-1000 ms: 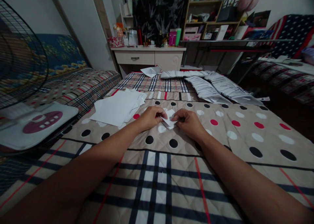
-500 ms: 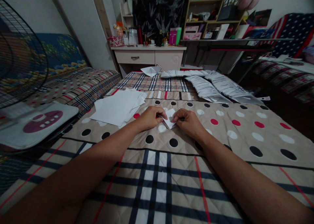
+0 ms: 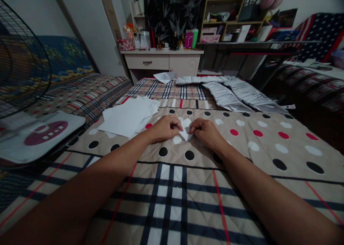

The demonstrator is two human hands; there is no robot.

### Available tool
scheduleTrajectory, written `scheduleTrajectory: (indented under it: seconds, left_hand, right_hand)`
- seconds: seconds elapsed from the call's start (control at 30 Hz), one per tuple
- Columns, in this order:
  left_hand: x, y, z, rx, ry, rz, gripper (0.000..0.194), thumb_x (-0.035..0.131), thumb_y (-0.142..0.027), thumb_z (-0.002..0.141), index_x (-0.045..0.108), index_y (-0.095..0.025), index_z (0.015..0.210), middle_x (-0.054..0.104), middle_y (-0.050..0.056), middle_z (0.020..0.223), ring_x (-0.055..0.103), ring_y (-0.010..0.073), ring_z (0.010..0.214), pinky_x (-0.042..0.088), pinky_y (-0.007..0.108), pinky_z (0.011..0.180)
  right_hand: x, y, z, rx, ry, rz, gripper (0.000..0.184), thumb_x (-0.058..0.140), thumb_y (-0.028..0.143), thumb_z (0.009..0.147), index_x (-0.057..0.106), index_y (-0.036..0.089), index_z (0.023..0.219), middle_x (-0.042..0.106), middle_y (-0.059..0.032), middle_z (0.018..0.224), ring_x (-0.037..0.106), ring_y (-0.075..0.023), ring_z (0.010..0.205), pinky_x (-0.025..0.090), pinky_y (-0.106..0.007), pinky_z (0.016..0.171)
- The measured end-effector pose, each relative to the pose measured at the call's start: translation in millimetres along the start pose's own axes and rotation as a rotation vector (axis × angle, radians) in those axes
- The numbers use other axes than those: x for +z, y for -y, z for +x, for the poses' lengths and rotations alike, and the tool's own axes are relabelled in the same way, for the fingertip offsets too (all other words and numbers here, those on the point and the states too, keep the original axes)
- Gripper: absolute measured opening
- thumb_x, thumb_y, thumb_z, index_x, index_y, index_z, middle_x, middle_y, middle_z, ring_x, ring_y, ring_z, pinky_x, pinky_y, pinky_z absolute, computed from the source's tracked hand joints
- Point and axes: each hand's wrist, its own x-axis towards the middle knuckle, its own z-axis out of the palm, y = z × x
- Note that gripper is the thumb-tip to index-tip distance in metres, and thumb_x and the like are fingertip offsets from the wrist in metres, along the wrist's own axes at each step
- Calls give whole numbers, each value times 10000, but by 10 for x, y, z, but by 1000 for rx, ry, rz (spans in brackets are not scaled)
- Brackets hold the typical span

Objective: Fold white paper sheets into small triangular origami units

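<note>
A small folded piece of white paper [image 3: 186,129] lies on the patterned bedspread [image 3: 172,182], its near corner pointing towards me. My left hand [image 3: 167,127] pinches its left edge between thumb and fingers. On the opposite side, my right hand [image 3: 204,131] grips the right edge, with its fingers curled. The fingertips partly cover the paper's sides, so the folds there are hidden. To the left of my left hand lies a loose stack of white paper sheets [image 3: 125,118].
Rows of folded white paper pieces [image 3: 227,96] fan out at the far right of the bedspread. Near them lies a single folded paper [image 3: 164,77]. A fan [image 3: 24,66] stands at the left edge, and a white dresser [image 3: 158,61] is beyond the bed.
The raised near flaps of the small paper have come down, and it now looks flatter, with a clear near corner. Both hands keep nearly the same place.
</note>
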Motion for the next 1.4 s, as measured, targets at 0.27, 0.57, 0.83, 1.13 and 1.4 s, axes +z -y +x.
scheduleTrajectory:
  seconds: [0.27, 0.57, 0.83, 1.13, 1.4]
  left_hand:
    - [84, 87, 5, -61, -58, -48, 77, 717, -181, 714, 682, -153, 651, 647, 32, 784, 603, 141, 753, 480, 276, 723]
    - [67, 29, -14, -289, -116, 67, 661, 830, -283, 586, 574, -168, 1185, 634, 47, 969, 588, 157, 789, 497, 299, 713]
    - [130, 30, -9, -310, -231, -115, 361, 808, -218, 578, 693, -155, 914, 640, -16, 744, 565, 114, 639, 442, 234, 592]
    - [114, -16, 27, -385, -385, -354, 227, 782, -284, 588, 683, -123, 712, 667, 10, 667, 572, 110, 583, 426, 214, 538]
    - [77, -24, 32, -295, -513, -277, 118, 705, -253, 700, 697, -143, 743, 672, 10, 668, 556, 105, 548, 435, 217, 495]
  right_hand:
    - [-12, 107, -38, 68, 8, -160, 67, 550, 138, 660, 606, 173, 671, 634, -32, 727, 566, -160, 669, 403, -264, 604]
    - [40, -34, -38, -126, -90, -209, 90, 683, 192, 658, 618, 184, 720, 612, -58, 893, 580, -198, 844, 456, -325, 787]
    - [54, -39, -44, -81, -190, -203, 499, 735, 266, 635, 593, 166, 1103, 647, -91, 1051, 595, -231, 923, 466, -352, 800]
    - [18, -56, -39, 52, -101, 78, 179, 615, 316, 733, 623, 156, 652, 581, -1, 581, 475, -124, 540, 317, -240, 490]
    - [4, 29, -80, -76, -319, 82, 102, 578, 196, 749, 679, 179, 743, 673, -12, 693, 577, -156, 642, 438, -264, 622]
